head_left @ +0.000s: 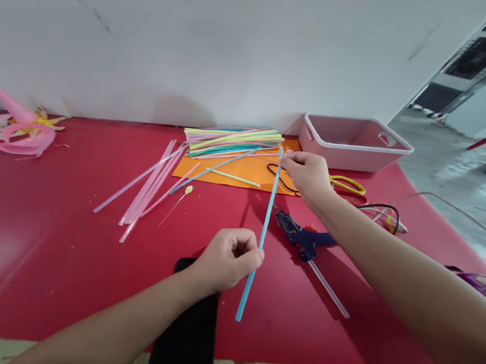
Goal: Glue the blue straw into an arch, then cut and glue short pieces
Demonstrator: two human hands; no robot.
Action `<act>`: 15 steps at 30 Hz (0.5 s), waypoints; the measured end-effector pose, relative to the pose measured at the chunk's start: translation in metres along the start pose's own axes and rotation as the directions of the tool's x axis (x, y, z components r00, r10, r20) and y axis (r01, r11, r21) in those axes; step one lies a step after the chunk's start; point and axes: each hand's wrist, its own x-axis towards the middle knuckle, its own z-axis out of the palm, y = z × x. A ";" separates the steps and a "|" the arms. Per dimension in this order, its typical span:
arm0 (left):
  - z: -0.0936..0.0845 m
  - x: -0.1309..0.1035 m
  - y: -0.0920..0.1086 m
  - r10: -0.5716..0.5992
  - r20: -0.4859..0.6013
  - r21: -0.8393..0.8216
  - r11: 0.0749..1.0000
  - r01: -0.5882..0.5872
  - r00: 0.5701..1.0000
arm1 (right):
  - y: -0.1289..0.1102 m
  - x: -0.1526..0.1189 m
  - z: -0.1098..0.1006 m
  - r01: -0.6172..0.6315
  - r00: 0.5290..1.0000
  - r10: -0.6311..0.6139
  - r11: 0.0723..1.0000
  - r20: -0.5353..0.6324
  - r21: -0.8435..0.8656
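Note:
My left hand (232, 259) pinches a light-blue pipe cleaner (270, 210) below its middle, thumb and fingers pressed together. At its upper end my right hand (308, 170) is closed on the tip; that grip partly hides the end. The pipe cleaner stands nearly upright in view, held above the red table. Beneath my right forearm lies a dark-blue glue gun (303, 235) with a clear glue stick (328, 289) in its back. A bundle of pastel pipe cleaners (230, 141) rests on an orange sheet (244, 176) behind my hands.
Several pink translucent sticks (152, 187) lie left of the orange sheet, near a thin stem with a yellow tip (189, 189). A pink basket (350, 158) stands at the back right, with yellow-handled scissors (347, 184) before it. A black phone-like object (186, 343) lies under my left wrist. Pink paper pieces (27, 137) are far left.

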 end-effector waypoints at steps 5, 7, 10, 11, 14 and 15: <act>0.000 0.001 0.000 -0.016 -0.011 -0.007 1.000 0.015 1.000 | -0.002 0.004 -0.003 0.058 0.998 -0.056 0.998 0.043 -0.037; 0.000 0.001 0.000 -0.023 -0.019 -0.012 1.000 0.023 1.000 | -0.002 0.005 -0.003 0.089 0.995 -0.087 0.995 0.049 -0.048; 0.000 0.002 0.002 -0.035 -0.038 -0.021 0.999 0.035 0.999 | -0.003 0.008 -0.003 0.121 0.992 -0.118 0.991 0.053 -0.062; 0.000 0.002 0.002 -0.039 -0.043 -0.023 0.999 0.038 0.998 | -0.003 0.008 -0.002 0.126 0.991 -0.123 0.990 0.055 -0.063; 0.000 0.002 0.002 -0.049 -0.053 -0.032 0.998 0.048 0.997 | -0.004 0.011 -0.002 0.130 0.990 -0.126 0.990 0.062 -0.054; 0.000 0.002 0.002 -0.052 -0.056 -0.035 0.998 0.050 0.997 | -0.005 0.012 -0.002 0.127 0.990 -0.125 0.991 0.062 -0.045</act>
